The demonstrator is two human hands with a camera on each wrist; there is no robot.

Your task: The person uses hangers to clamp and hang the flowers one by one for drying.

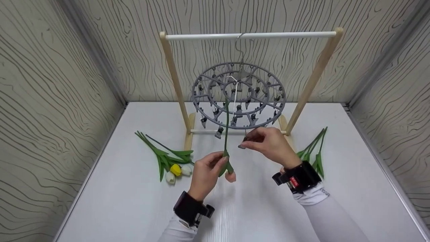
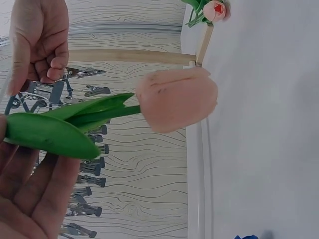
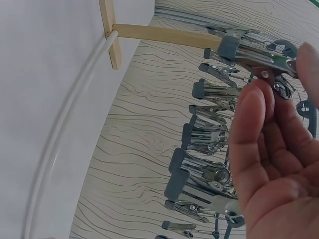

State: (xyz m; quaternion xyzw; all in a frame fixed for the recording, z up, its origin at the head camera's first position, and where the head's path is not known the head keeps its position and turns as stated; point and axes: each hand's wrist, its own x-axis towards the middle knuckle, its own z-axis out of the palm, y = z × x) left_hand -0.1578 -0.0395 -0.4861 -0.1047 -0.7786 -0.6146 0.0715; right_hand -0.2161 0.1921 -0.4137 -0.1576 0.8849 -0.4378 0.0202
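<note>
Pink tulip (image 2: 174, 102) is held head down above the worktop (image 1: 111, 191), its stem rising before the round hanger (image 1: 247, 127). The left hand (image 1: 206, 173) has its fingers clamped on the stem and leaves; the right hand (image 1: 268, 144) pinches a metal clip (image 3: 254, 57) below the hanger's front rim. White and yellow tulips (image 1: 175, 169) lie to the left, more flowers (image 1: 319, 164) to the right.

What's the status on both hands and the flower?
Left hand holding flower upside down. Right hand pinching clip. Flower apart from clip; nothing seen between them.
</note>
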